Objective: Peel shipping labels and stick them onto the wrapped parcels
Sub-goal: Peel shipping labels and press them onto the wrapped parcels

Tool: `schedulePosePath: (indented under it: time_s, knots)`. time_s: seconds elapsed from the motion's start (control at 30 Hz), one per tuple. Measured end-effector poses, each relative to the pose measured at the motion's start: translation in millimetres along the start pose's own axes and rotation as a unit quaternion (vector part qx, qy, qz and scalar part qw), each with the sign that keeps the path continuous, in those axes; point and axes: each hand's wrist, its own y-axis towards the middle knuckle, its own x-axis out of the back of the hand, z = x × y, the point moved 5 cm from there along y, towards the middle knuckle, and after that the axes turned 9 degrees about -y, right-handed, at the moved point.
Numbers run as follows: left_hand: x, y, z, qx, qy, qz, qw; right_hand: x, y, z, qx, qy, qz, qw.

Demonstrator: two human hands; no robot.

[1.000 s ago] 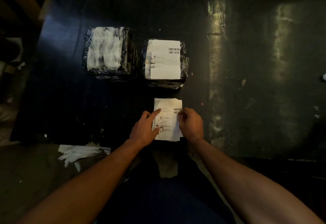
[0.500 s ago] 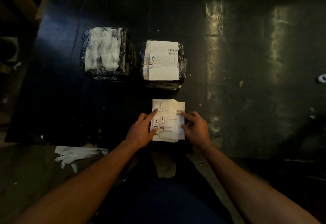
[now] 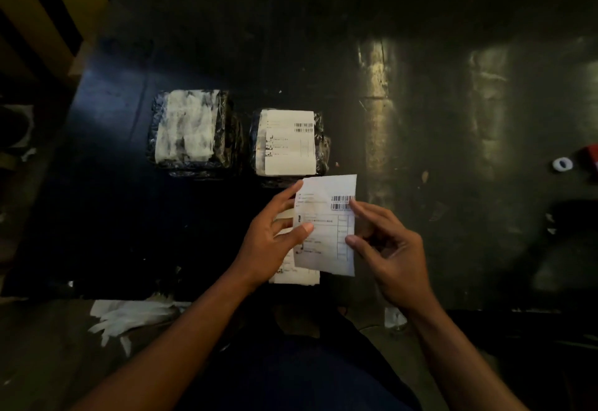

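Observation:
Two parcels wrapped in black plastic stand side by side on the dark table. The left parcel (image 3: 191, 132) carries only torn white residue on top. The right parcel (image 3: 289, 143) has a printed shipping label stuck on it. Nearer to me, both hands hold one shipping label (image 3: 326, 226) lifted above the label stack (image 3: 296, 276). My left hand (image 3: 271, 242) pinches the label's left edge between thumb and fingers. My right hand (image 3: 388, 248) pinches its right edge, index finger near the barcode.
Peeled white backing strips (image 3: 129, 313) lie on the floor below the table's front edge (image 3: 81, 294). A small white ring (image 3: 562, 164) and a red object (image 3: 590, 158) sit at the far right. A yellow-and-black striped barrier (image 3: 42, 15) stands at the left.
The top label has come up off the stack and now hangs between both hands, shifted toward the right parcel. Before, both hands pressed on the stack lying on the table.

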Motion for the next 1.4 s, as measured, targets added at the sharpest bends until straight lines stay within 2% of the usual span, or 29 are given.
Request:
schedulePosePath:
  time_s: [0.1,0.33,0.5,0.67,0.8,1.4]
  knots:
    - [-4.9,-5.0,-29.7,-0.046,-0.053,-0.030,0.997,6.6,3.0,20.1,0.031,0.005,-0.005,1.000]
    - [-9.5,-19.1,-74.7,-0.113,-0.029,0.016,0.993,23.4,31.9,62.7,0.075,0.035,-0.061,0.995]
    - [-13.7,-25.6,-104.6,-0.144,-0.075,0.012,0.987,24.6,37.8,92.3,0.121,0.026,-0.039,0.992]
    - [-12.8,-25.1,-126.6,-0.194,-0.025,-0.002,0.981,27.5,39.2,113.9,0.159,0.015,-0.057,0.986]
    - [-11.4,-27.9,-133.1,-0.203,0.010,0.001,0.979,34.5,46.3,125.2,0.178,-0.005,-0.083,0.980]
    - [-12.6,-23.3,-141.9,-0.193,0.029,0.007,0.981,34.5,58.1,132.2,0.174,-0.009,-0.063,0.983]
